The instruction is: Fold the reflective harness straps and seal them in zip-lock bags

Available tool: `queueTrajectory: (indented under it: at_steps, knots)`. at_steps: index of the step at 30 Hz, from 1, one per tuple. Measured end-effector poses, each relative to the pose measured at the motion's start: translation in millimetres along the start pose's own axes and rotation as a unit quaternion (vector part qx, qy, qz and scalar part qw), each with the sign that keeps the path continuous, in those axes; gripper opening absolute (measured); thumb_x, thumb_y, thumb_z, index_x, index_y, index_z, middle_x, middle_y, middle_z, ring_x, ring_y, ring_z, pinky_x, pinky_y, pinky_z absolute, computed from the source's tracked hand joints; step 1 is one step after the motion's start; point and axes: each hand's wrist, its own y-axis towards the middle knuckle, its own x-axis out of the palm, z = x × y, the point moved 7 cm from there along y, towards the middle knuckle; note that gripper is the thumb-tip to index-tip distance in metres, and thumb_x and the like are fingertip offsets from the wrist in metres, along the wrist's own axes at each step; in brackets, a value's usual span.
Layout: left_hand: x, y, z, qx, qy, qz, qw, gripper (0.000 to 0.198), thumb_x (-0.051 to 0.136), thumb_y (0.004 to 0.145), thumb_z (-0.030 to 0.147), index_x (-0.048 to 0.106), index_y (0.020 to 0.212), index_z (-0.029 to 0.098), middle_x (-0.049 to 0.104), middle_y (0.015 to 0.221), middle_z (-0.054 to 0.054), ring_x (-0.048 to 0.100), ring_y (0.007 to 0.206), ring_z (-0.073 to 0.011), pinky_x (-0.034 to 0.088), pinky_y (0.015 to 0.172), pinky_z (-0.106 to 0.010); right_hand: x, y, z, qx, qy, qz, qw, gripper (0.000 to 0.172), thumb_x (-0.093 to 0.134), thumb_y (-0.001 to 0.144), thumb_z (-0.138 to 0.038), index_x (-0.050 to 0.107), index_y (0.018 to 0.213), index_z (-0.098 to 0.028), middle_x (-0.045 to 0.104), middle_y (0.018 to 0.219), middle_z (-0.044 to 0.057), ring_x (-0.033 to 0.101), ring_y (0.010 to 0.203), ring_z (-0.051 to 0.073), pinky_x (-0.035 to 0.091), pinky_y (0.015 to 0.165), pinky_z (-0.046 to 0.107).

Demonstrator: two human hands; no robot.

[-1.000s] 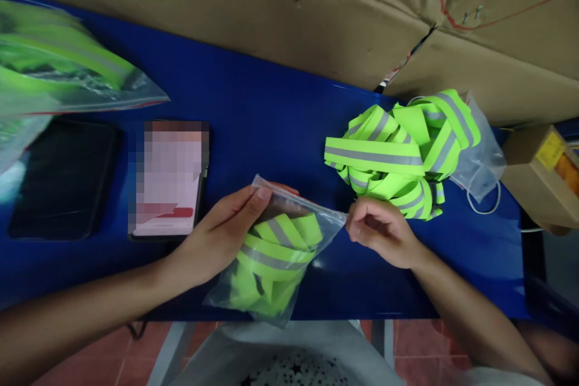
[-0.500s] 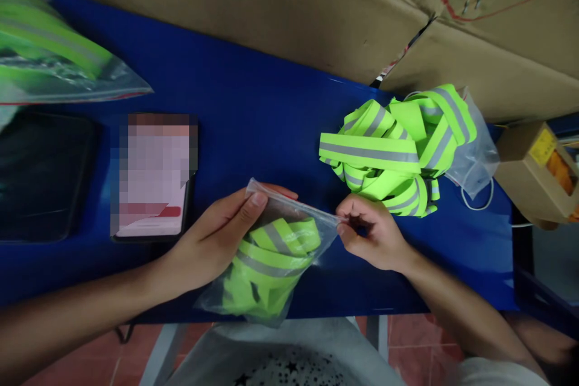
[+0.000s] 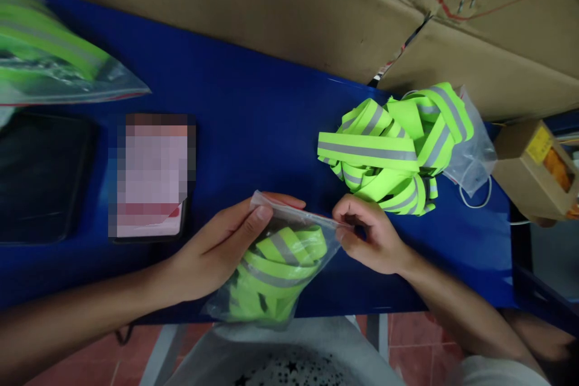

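Bag (image 3: pixel 275 268) hangs over the front edge of the counter (image 3: pixel 253 120), fingers of left hand (image 3: pixel 230 238) and right hand (image 3: pixel 371 234) pinching its top corners, where uneven pulling could leave the seal (image 3: pixel 299 213) gaping.

Clear bag (image 3: pixel 278 280) eased slightly farther from loose strap pile (image 3: pixel 384 154), mouth end sinking toward person's side; left hand (image 3: pixel 228 241) gone with it. Right hand (image 3: pixel 371 235), just short of pile, fingertips now lapped farther over bag's corner. Gap between hands narrower than second ago.
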Motion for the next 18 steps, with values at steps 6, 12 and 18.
queueTrajectory:
  at_steps: [6, 12, 18]
  knots:
    - [5.1, -0.9, -1.6, -0.004, 0.011, -0.030, 0.999, 0.040, 0.043, 0.104, 0.048, 0.065, 0.127, 0.025, 0.073, 0.119, -0.002, 0.069, 0.109, -0.0169, 0.054, 0.093, -0.021, 1.7, -0.1, -0.6, -0.001, 0.010, -0.005, 1.000, 0.015, 0.060, 0.079, -0.008, 0.052, 0.080, -0.020, 0.045, 0.065, -0.008, 0.038, 0.052, 0.005, 0.030, 0.046, 0.017]
    - [10.0, -3.6, -6.2, -0.013, -0.011, -0.078, 0.997, 0.044, 0.045, 0.103, 0.049, 0.059, 0.136, 0.024, 0.070, 0.125, -0.007, 0.068, 0.109, -0.0213, 0.057, 0.091, -0.027, 3.7, -0.6, 1.2, 0.004, 0.020, -0.014, 1.000, 0.014, 0.061, 0.079, -0.008, 0.052, 0.080, -0.020, 0.044, 0.064, -0.008, 0.037, 0.051, 0.004, 0.029, 0.046, 0.017]
    - [20.0, -9.1, -10.9, -0.030, -0.038, -0.149, 0.988, 0.070, 0.075, 0.087, 0.035, 0.041, 0.148, 0.033, 0.064, 0.134, -0.005, 0.065, 0.115, -0.0224, 0.057, 0.092, -0.030, 5.0, -1.5, -1.1, 0.009, 0.016, -0.018, 1.000, 0.014, 0.058, 0.079, -0.007, 0.051, 0.080, -0.019, 0.043, 0.064, -0.008, 0.036, 0.051, 0.004, 0.027, 0.045, 0.017]
